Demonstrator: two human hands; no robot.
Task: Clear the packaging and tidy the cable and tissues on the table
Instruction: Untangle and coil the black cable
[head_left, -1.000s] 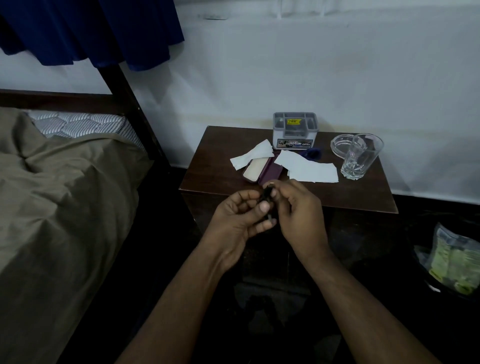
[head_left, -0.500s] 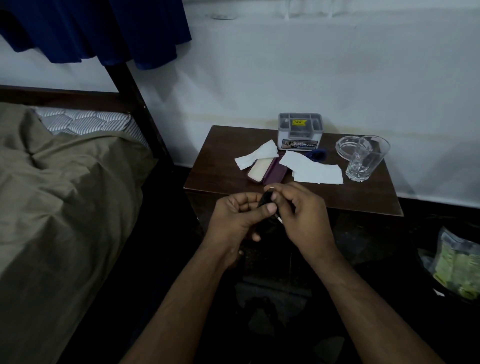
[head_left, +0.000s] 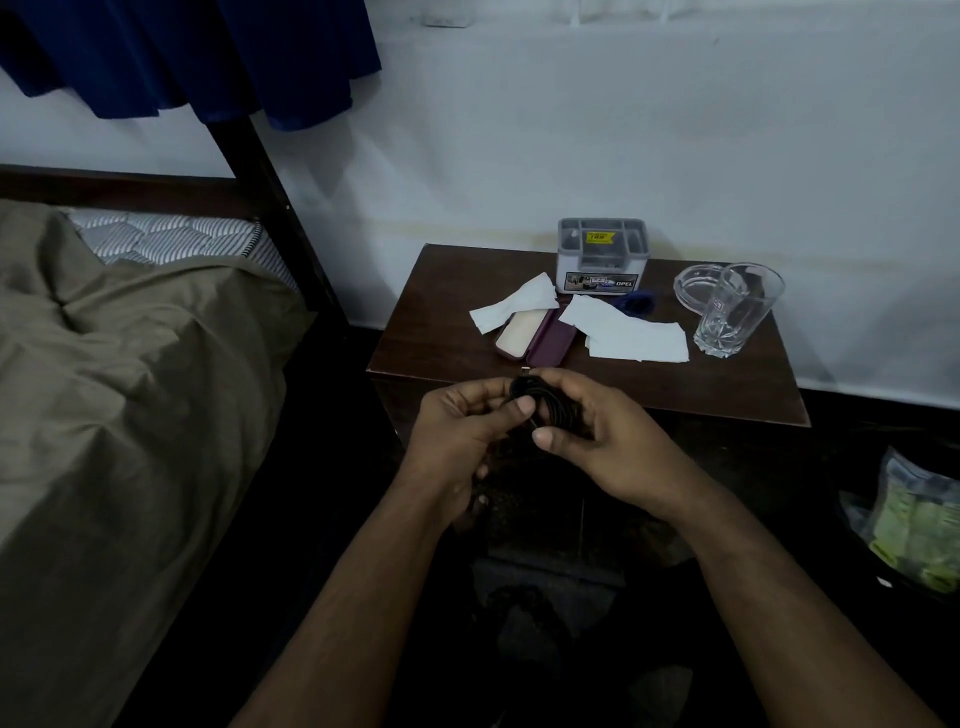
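Note:
A coiled black cable (head_left: 545, 402) is held between both hands just in front of the dark wooden table (head_left: 447, 332). My left hand (head_left: 462, 431) pinches the coil from the left with its thumb on top. From the right, my right hand (head_left: 608, 441) wraps around the coil. On the table lie a crumpled white tissue (head_left: 514, 309) and flat white tissues (head_left: 634, 335). A grey organiser box (head_left: 602, 257) stands at the back of the table.
An open purple case (head_left: 540, 340) lies between the tissues. A drinking glass (head_left: 732, 312) and a glass ashtray (head_left: 693, 286) stand at the table's right end. A bed with a brown cover (head_left: 130, 389) is to the left. A plastic bag (head_left: 919, 525) lies on the floor at right.
Both hands have kept turning the black cable; the coil now shows more fully between them, and my right thumb has moved onto its near side.

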